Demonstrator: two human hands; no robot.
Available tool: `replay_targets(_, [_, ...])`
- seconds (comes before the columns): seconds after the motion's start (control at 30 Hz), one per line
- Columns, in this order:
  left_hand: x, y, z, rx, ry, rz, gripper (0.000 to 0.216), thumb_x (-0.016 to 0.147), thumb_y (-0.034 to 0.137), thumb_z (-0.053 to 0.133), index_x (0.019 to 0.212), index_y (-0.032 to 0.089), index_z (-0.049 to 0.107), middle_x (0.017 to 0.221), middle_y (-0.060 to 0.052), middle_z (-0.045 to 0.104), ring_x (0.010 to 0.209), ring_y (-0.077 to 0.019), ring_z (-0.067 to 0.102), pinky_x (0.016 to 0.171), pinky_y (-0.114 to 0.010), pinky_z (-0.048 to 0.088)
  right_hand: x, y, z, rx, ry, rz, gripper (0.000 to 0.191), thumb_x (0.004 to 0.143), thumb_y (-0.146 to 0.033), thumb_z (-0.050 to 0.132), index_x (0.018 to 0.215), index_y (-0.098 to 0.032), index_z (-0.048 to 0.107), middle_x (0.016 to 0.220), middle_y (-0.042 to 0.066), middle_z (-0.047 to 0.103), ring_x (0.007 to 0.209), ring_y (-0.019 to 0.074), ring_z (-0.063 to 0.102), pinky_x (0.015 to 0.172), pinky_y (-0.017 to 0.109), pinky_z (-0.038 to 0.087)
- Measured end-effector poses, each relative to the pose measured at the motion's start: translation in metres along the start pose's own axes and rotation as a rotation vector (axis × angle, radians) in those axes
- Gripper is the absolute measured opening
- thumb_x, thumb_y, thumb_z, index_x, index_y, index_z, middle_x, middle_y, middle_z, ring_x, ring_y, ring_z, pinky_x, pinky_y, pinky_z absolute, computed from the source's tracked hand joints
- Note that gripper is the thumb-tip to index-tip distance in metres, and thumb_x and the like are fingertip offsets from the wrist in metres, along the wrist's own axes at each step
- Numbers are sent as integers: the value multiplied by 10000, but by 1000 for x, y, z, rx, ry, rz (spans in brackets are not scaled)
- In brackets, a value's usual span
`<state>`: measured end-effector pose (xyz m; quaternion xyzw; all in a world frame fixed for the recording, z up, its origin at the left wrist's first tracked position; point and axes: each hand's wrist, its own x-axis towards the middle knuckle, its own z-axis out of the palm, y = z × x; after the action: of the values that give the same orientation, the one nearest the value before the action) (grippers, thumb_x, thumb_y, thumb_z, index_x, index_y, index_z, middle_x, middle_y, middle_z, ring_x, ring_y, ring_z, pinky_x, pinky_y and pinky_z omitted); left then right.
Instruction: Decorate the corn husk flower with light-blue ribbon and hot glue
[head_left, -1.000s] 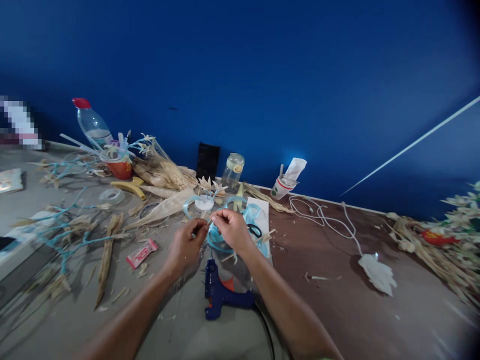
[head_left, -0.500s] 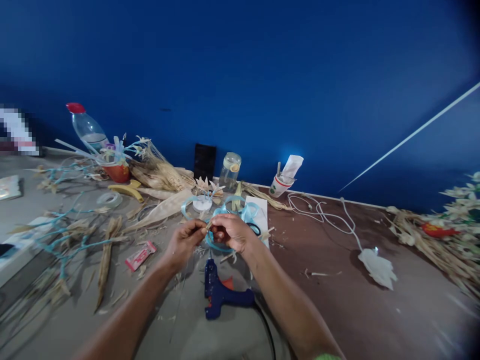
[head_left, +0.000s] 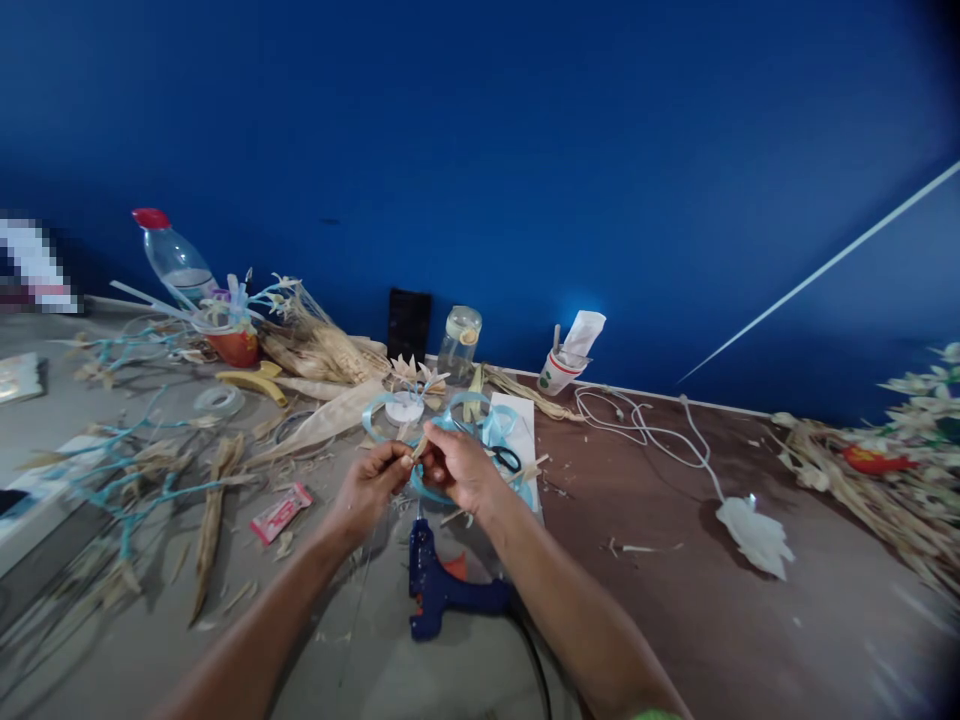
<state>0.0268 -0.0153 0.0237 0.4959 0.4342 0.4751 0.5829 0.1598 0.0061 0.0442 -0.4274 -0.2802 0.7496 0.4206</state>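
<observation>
My left hand and my right hand meet above the table's middle, both with fingers pinched on a small tan strip of dried husk held between them. Loops of light blue ribbon lie just behind and under my hands. A blue glue gun lies on the table below my wrists, its black cord running toward me. Black-handled scissors rest on a white sheet right of my right hand.
Dried husk stems wrapped in blue and a pink packet lie left. A red-capped bottle, an orange cup, a glass jar and a paper cup stand along the blue wall. A white cable trails right.
My hands have drawn slightly closer together and a little toward me, still working the husk strip. The camera view shifted slightly; nothing on the table moved.
</observation>
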Motion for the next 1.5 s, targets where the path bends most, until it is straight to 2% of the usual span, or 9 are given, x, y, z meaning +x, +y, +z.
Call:
replay_targets(0.13, [2,-2,-2,-41,43,10,318,667,452,670,685,146,585,527,35,460,485,-72,344,482,-210,259,-5,-5,-2,-11,-37,-26,259,538,-322,724,599,-153,537,482,-50,527,377,47,407,412,196,307])
replay_targets(0.37, [1,-3,-2,12,14,41,296,703,436,643,678,145,592,539,31,462,496,-75,348,486,-213,265,-10,-2,6,-139,-11,-145,91,521,-191,614,547,-162,532,442,-76,468,392,45,377,428,197,291])
replay_targets(0.63, [2,-5,-1,103,-11,70,272,703,416,628,640,156,579,504,46,423,476,-77,334,468,-216,262,-5,7,7,-206,81,-177,252,579,-297,647,514,-191,428,397,-100,344,373,42,275,410,207,198])
replay_targets(0.77, [2,-3,-2,58,1,60,282,706,421,632,639,153,579,509,41,440,478,-75,338,472,-216,264,-4,7,6,-177,45,-214,366,586,-413,700,514,-190,419,413,-89,378,379,45,303,424,210,237])
replay_targets(0.83, [2,-2,-3,3,25,40,285,697,422,648,656,149,579,519,37,461,477,-71,343,477,-213,266,-5,4,4,-159,-1,-196,364,582,-457,702,546,-177,474,448,-71,441,395,50,357,440,213,271])
replay_targets(0.93, [3,-3,-4,-71,29,25,291,688,421,667,663,145,578,517,39,459,475,-65,344,480,-210,269,-7,-1,3,-161,-9,-152,326,549,-409,731,598,-156,532,469,-64,479,405,49,391,445,207,279])
replay_targets(1.07, [4,-6,-5,-117,8,13,286,686,409,679,660,141,581,520,39,462,483,-63,348,484,-206,271,-8,-3,3,-153,16,-172,262,525,-304,738,577,-149,533,437,-78,458,389,36,377,441,197,277])
replay_targets(1.23, [3,-9,-6,-169,-22,-3,267,702,395,674,694,140,593,548,31,494,497,-64,359,490,-206,270,-9,-4,0,-133,-64,-145,217,565,-304,689,581,-143,544,495,-49,522,403,40,419,471,202,317])
replay_targets(1.5, [5,-8,-8,-186,-8,-26,269,679,389,695,678,131,618,536,28,501,490,-58,376,474,-198,267,-13,-5,1,-368,-19,-302,153,616,-264,657,597,-149,558,486,-64,472,448,47,391,476,203,285])
